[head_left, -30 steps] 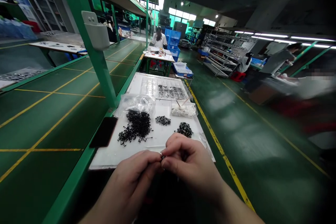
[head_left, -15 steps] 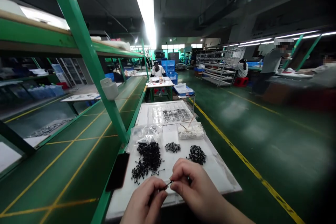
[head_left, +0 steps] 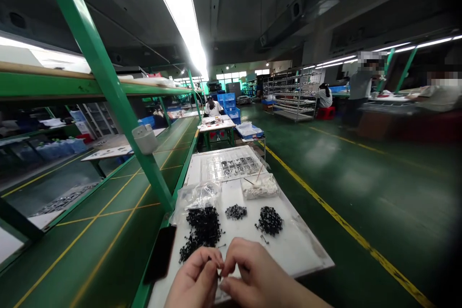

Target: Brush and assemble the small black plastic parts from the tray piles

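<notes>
Left hand [head_left: 197,276]: thumb and forefinger pinched together on a small dark part [head_left: 219,274], mostly hidden by the fingertips, above the near edge of the desk [head_left: 303,245].

Right hand [head_left: 252,272]: forefinger and thumb curled toward the same part, tips close together; whether they grip it, cannot tell.

On the desk, beyond the hands:
- Large heap of black stemmed parts [head_left: 202,231], at left, just past the left hand.
- Small heap of grey parts [head_left: 236,211], in the middle.
- Compact heap of black parts [head_left: 270,221], at right, with a few loose pieces [head_left: 265,239] on its near side.
- Clear plastic bag [head_left: 198,196], crumpled, behind the large heap.
- Packet of white material [head_left: 260,187], two thin sticks on it.
- Compartment tray [head_left: 238,166], farthest back, some cells holding dark pieces.

Left of the desk: dark flat slab [head_left: 160,255], near the green post [head_left: 108,82].
</notes>
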A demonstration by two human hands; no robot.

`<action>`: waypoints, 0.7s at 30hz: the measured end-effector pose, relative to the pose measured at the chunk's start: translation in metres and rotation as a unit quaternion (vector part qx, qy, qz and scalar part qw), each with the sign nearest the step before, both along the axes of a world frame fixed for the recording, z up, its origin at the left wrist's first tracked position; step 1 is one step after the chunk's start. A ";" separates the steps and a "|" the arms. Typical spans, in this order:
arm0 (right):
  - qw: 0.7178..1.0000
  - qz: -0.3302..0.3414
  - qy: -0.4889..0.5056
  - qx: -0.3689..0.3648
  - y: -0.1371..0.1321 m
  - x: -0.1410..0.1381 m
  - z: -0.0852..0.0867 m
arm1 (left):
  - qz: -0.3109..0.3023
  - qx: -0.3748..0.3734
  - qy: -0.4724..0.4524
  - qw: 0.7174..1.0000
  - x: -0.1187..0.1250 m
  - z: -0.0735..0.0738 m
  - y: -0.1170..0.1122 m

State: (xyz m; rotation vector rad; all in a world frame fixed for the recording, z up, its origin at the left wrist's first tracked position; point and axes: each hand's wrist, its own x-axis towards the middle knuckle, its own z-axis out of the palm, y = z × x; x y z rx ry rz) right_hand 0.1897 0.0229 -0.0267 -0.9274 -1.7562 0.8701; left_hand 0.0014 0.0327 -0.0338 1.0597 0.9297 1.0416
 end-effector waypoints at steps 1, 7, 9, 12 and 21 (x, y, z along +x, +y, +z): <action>1.000 -0.010 -0.015 0.024 -0.004 0.005 0.006 | -0.009 -0.007 0.012 1.000 -0.001 0.003 -0.003; 0.994 0.082 -0.037 0.067 -0.014 0.031 0.033 | -0.039 0.021 0.074 0.996 0.002 0.015 -0.013; 0.995 0.082 -0.022 0.061 -0.013 0.033 0.031 | -0.058 0.017 0.079 0.995 0.004 0.012 -0.014; 0.997 0.051 -0.019 0.062 -0.014 0.034 0.025 | -0.076 0.018 0.081 0.994 0.008 0.009 -0.016; 0.998 -0.036 0.048 -0.005 -0.011 0.056 0.022 | -0.081 0.013 0.147 0.986 0.014 0.007 -0.026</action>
